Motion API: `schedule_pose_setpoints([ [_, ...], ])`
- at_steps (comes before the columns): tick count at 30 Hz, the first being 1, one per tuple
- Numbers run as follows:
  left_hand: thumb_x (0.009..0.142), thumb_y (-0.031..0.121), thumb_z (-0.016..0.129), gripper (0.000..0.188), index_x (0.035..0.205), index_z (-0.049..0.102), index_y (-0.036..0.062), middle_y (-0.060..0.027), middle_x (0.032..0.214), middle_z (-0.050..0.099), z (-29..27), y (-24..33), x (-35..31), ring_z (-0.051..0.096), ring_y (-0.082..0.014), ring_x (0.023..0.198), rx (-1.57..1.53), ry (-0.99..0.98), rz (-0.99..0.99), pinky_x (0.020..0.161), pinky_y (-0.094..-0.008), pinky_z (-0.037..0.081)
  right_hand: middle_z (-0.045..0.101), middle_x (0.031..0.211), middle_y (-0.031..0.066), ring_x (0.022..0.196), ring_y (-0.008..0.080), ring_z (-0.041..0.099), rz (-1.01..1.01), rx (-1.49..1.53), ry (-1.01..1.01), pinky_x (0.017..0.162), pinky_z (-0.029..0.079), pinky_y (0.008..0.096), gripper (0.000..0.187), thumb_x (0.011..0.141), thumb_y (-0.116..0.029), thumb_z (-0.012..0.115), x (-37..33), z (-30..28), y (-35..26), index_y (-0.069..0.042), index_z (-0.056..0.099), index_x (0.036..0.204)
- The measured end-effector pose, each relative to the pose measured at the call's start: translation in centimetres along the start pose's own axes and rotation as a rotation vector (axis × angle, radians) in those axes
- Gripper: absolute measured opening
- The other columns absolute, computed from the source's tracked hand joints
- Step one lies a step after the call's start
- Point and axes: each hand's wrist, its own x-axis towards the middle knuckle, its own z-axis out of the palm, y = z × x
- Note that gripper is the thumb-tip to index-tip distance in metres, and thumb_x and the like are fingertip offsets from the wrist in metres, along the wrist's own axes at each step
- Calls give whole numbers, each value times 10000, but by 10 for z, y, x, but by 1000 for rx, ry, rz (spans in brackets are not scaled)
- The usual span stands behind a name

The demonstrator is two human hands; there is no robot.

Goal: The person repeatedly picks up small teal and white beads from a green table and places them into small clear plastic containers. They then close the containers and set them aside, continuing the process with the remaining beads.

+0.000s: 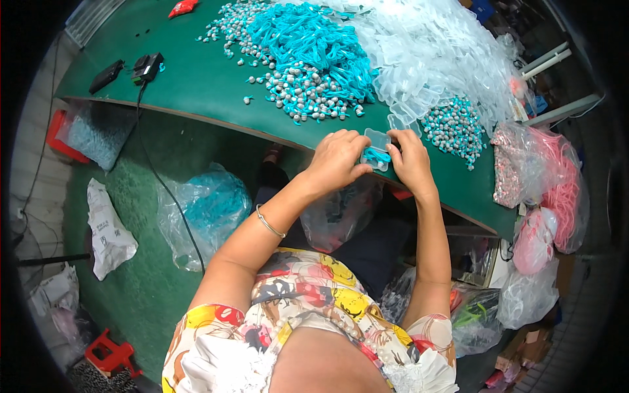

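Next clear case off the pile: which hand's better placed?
Probably the right hand: it's nearer the pile of clear cases, ahead and to the right. The left hand is at the open case's left side, farther from that pile. Both hands are occupied, though.

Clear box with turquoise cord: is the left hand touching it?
Touching. The head view shows the left hand with its thumb against the left side of the clear box.

Small clear plastic box (pixel 377 138), lid open, held between left hand (pixel 339 157) and right hand (pixel 412 161) by counter (pixel 196 98) edge. Turquoise cord (pixel 376 156) bunched in near half, finer detail too small.
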Motion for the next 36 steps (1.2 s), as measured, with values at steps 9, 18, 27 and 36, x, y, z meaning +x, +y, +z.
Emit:
schedule_pose_setpoints([
  [9,697,223,851,692,1283,512,80,-114,980,608,-2,5,-1,599,-346,951,-65,28,-41,820,-456,463,639,906,120,694,249,612,-103,200,77,644,504,331,274,786,8,742,-1,-7,-8,-16,632,1036],
  [18,696,187,851,662,1260,518,93,-115,1154,623,-9,3,5,601,-354,1082,-106,-66,36,870,-448,477,675,937,140,805,277,679,-238,263,172,713,533,343,196,815,28,705,-21,-13,-6,-4,642,997],
  [27,701,150,839,617,1227,528,64,-131,1141,631,-6,4,5,610,-356,1060,-121,-44,66,860,-444,486,675,953,121,915,316,632,-128,99,378,829,474,409,226,795,46,639,-59,20,-19,-44,690,996],
  [36,708,135,817,534,1183,586,56,-131,1084,634,-4,1,2,615,-358,987,-121,4,145,846,-438,498,642,1069,153,998,355,603,-158,63,366,890,467,442,361,775,5,684,-60,14,-15,-30,636,1131],
])
